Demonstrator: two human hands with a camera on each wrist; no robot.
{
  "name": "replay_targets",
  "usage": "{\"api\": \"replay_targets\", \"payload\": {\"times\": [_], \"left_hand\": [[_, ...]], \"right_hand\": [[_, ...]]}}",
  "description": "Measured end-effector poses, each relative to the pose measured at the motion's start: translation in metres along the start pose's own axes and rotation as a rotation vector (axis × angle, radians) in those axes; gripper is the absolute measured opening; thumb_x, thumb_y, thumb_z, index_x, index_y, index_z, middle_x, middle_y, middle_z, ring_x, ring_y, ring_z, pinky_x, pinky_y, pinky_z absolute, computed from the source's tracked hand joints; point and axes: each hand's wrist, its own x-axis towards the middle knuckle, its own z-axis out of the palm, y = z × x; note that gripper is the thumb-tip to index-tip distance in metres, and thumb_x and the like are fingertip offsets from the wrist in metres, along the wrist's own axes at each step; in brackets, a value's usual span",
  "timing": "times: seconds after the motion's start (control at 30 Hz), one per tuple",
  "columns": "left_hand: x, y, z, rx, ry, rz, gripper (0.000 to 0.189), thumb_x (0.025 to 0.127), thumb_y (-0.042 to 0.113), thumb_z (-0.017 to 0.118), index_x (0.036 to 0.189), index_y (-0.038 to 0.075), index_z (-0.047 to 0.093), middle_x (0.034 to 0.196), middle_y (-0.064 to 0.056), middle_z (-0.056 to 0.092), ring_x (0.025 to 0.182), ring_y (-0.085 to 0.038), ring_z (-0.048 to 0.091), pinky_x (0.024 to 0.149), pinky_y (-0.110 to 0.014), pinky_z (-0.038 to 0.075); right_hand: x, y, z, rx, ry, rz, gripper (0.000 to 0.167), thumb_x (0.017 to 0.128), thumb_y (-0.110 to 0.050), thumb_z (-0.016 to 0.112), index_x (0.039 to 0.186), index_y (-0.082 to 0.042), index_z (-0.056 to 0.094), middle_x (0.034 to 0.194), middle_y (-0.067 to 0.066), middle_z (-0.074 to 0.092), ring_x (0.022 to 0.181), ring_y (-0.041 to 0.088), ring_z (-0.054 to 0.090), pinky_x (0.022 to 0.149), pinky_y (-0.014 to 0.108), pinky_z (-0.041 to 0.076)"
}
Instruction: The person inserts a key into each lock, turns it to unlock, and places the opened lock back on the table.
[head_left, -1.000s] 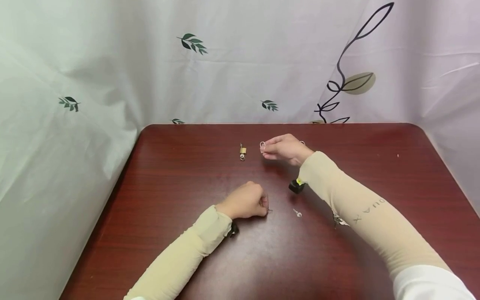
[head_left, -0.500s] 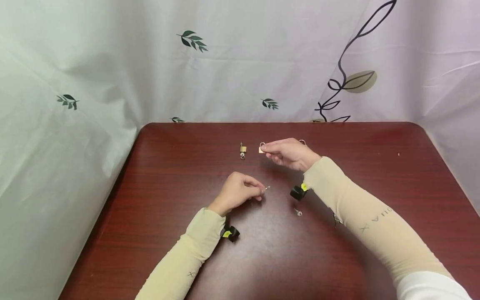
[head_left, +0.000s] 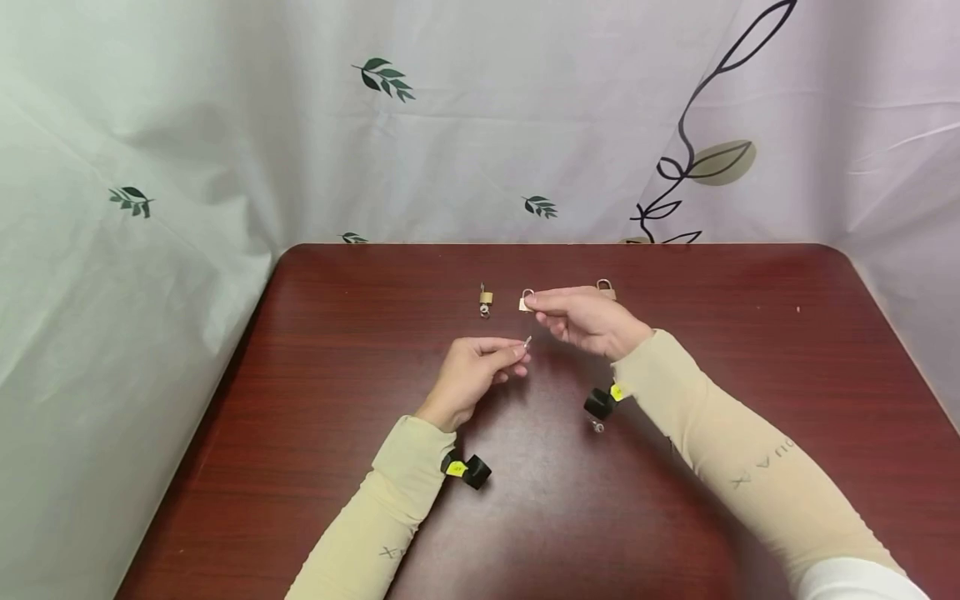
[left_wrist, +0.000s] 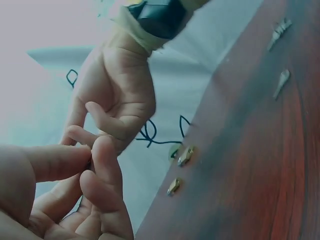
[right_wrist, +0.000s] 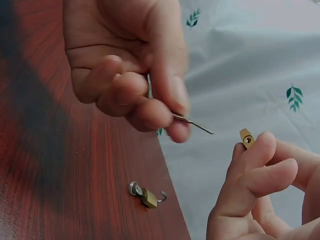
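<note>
My left hand (head_left: 476,371) pinches a small silver key (right_wrist: 200,127) between thumb and fingers, its blade jutting out toward the padlock. Higher up, my right hand (head_left: 592,321) holds a small brass padlock (head_left: 524,303) by thumb and fingertips, shackle up. In the right wrist view the padlock's keyhole (right_wrist: 248,140) faces the key, with a gap between them. A second brass padlock (head_left: 487,297) lies left of the held one, its shackle open and a key with rings (right_wrist: 134,188) at its base. Behind my right hand is a third padlock (head_left: 605,286), partly covered.
Another key (head_left: 597,426) lies on the reddish-brown table (head_left: 360,350) below my right wrist. In the left wrist view, a bunch of keys (left_wrist: 279,33) lies beyond a single key (left_wrist: 282,83). A leaf-printed curtain (head_left: 465,125) hangs behind the table.
My left hand has lifted from the table and moved up to the padlock with the key. The right hand has shifted slightly down and right, uncovering more of the padlock behind it.
</note>
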Motion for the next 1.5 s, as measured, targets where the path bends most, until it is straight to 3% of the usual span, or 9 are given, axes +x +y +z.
{"api": "replay_targets", "payload": {"times": [0.1,0.27,0.37,0.87,1.13,1.3,1.5], "left_hand": [[-0.001,0.001,0.002,-0.047,0.027,0.009,0.027,0.093,0.004,0.068,0.114,-0.014,0.068,0.098,-0.024,0.073,0.068,-0.008,0.068,0.063,-0.021,0.048],[-0.002,0.001,0.003,-0.111,0.078,0.001,0.024,0.092,0.003,0.07,0.112,-0.01,0.071,0.085,-0.004,0.075,0.068,-0.008,0.067,0.063,-0.022,0.047],[-0.002,0.001,0.003,-0.146,0.099,-0.012,0.023,0.091,0.003,0.072,0.111,-0.009,0.072,0.082,-0.001,0.074,0.067,-0.008,0.066,0.062,-0.021,0.047],[-0.001,-0.003,0.007,-0.187,0.167,-0.016,0.017,0.087,0.003,0.075,0.102,-0.005,0.073,0.079,-0.003,0.073,0.066,-0.01,0.069,0.059,-0.02,0.049],[-0.001,-0.003,0.006,-0.18,0.181,-0.004,0.017,0.087,0.003,0.075,0.101,-0.007,0.073,0.079,-0.007,0.074,0.066,-0.011,0.07,0.059,-0.02,0.051],[0.0,-0.003,0.006,-0.181,0.202,0.01,0.016,0.086,0.004,0.076,0.099,-0.006,0.074,0.086,-0.018,0.075,0.066,-0.012,0.071,0.059,-0.021,0.051],[0.001,-0.004,0.007,-0.178,0.214,0.021,0.016,0.086,0.004,0.077,0.098,-0.006,0.074,0.08,-0.014,0.075,0.066,-0.013,0.071,0.058,-0.022,0.052]], "right_hand": [[-0.003,0.004,0.001,-0.009,0.007,-0.028,0.012,0.1,-0.009,0.062,0.095,-0.012,0.072,0.079,-0.002,0.064,0.063,0.003,0.054,0.053,0.012,0.041],[-0.004,0.013,0.001,0.005,0.004,-0.053,0.012,0.098,-0.009,0.065,0.092,-0.011,0.074,0.077,-0.002,0.064,0.062,0.004,0.052,0.054,0.014,0.042],[-0.005,0.017,0.001,0.028,0.009,-0.059,0.014,0.098,-0.008,0.064,0.09,-0.011,0.075,0.075,-0.002,0.064,0.061,0.004,0.051,0.054,0.014,0.042],[-0.005,0.037,0.006,0.144,0.034,-0.124,0.013,0.099,-0.005,0.062,0.092,-0.01,0.071,0.078,-0.003,0.063,0.067,0.003,0.055,0.056,0.013,0.042],[-0.002,0.043,0.011,0.154,0.039,-0.138,0.01,0.098,-0.004,0.063,0.092,-0.009,0.069,0.078,-0.003,0.063,0.066,0.004,0.056,0.055,0.014,0.042],[-0.002,0.044,0.012,0.145,0.058,-0.151,0.001,0.095,-0.006,0.068,0.094,-0.006,0.069,0.078,-0.002,0.065,0.067,0.006,0.057,0.056,0.015,0.044],[-0.002,0.045,0.012,0.126,0.077,-0.163,0.002,0.095,-0.005,0.067,0.097,-0.004,0.067,0.081,-0.002,0.066,0.067,0.006,0.057,0.057,0.016,0.045]]}}
